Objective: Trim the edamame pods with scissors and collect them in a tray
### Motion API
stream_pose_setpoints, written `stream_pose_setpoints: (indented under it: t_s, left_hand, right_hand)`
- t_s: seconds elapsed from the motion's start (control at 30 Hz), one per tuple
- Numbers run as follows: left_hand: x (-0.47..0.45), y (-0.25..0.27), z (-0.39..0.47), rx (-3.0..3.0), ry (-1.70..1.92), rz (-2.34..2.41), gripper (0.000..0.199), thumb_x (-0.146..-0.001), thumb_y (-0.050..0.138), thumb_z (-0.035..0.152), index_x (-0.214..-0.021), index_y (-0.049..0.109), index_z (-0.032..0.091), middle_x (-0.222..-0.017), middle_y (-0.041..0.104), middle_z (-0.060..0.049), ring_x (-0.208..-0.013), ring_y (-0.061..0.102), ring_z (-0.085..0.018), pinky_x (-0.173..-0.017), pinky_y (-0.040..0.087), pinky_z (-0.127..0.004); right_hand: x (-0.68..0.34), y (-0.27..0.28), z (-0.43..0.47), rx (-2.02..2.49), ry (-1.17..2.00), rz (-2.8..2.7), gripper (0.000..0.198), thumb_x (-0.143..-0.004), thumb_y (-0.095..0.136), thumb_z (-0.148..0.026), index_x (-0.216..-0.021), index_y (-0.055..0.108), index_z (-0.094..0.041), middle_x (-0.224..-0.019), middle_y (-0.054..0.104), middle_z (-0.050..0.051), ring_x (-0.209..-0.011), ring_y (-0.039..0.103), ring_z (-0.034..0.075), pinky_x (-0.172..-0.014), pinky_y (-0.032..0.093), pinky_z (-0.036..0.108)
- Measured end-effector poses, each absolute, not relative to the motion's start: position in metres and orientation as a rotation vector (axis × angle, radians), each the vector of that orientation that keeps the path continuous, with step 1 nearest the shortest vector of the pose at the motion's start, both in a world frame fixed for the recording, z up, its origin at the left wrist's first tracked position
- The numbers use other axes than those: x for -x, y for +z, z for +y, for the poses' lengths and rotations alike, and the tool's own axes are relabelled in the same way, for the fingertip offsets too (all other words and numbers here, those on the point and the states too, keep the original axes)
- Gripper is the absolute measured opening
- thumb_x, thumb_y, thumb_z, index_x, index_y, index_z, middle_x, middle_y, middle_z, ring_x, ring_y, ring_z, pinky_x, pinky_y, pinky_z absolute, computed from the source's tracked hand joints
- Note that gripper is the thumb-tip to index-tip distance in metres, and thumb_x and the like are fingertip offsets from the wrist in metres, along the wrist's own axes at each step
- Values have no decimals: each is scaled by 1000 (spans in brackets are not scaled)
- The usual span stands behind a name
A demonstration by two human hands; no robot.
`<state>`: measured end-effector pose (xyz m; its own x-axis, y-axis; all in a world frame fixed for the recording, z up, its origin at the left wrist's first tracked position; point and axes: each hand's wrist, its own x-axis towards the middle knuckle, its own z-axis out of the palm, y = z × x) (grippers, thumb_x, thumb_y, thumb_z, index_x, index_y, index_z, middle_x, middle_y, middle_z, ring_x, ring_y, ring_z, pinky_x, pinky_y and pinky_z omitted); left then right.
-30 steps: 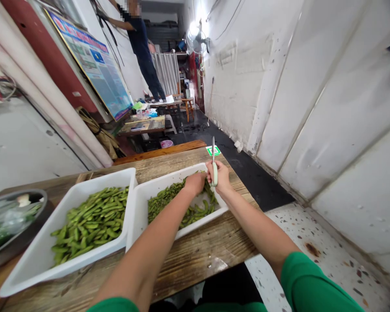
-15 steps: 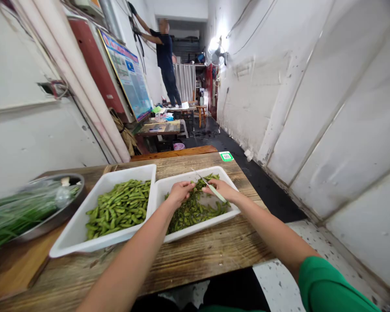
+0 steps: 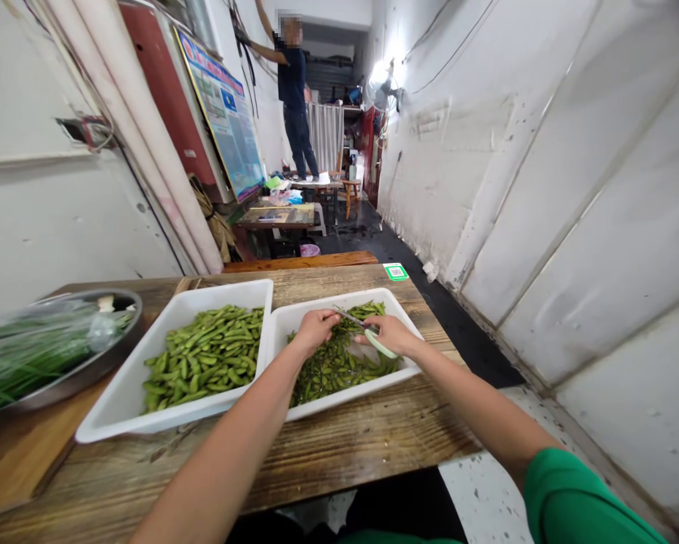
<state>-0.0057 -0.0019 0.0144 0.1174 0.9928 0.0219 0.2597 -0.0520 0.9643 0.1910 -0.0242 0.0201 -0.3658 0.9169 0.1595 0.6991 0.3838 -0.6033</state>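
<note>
My right hand (image 3: pixel 385 335) is closed around scissors (image 3: pixel 380 344) with pale green handles. The blades point left, and their tips reach the fingertips of my left hand (image 3: pixel 318 329). That hand is pinched shut; what lies between its fingers is too small to make out. Both hands are over the right white tub (image 3: pixel 326 396), which holds green edamame pods (image 3: pixel 331 372), with some of its bottom showing in the middle. Close on its left stands a second white tub (image 3: pixel 174 420), holding a bigger heap of edamame pods (image 3: pixel 211 351).
Left of the tubs, a metal bowl (image 3: pixel 124 349) holds bagged green leafy stalks (image 3: pixel 38 359) beside a wooden board (image 3: pixel 38 461). A QR-code card (image 3: pixel 396 272) lies at the wooden table's (image 3: pixel 316 461) far edge. Farther back, a person (image 3: pixel 294 94) stands on a table, arms raised toward the wall.
The scissor blades have swung down and left, from pointing up past my left fingers to meeting its fingertips. Both hands stay over the right tub. The view has tilted slightly.
</note>
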Motion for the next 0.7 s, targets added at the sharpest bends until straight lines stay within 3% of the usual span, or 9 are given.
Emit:
stream_pose_setpoints:
  t_s: [0.27, 0.47, 0.7]
  left_hand:
    - [4, 13, -3, -1410, 972, 1263, 32, -64, 61, 36, -84, 64, 11, -49, 44, 4, -33, 30, -3, -35, 19, -18]
    - [5, 8, -2, -1400, 955, 1282, 36, -59, 64, 38, -82, 64, 10, -50, 45, 4, -33, 30, -2, -36, 20, -18]
    - [5, 18, -6, -1304, 1067, 1323, 28, -55, 69, 32, -72, 59, 12, -44, 44, 6, -33, 33, -3, -35, 20, -17]
  right_hand:
    - [-190, 28, -29, 1309, 1030, -2155, 45, -71, 50, -55, -77, 60, -12, -49, 44, -3, -43, 39, 9, -43, 28, 20]
    - [-190, 27, -29, 1347, 922, -2158, 41, -65, 58, -51, -70, 61, -10, -47, 44, -2, -42, 36, 8, -43, 26, 21]
    - [-191, 21, -23, 1388, 1047, -2023, 38, -63, 61, -50, -66, 54, -13, -42, 41, -4, -38, 36, 8, -40, 28, 21]
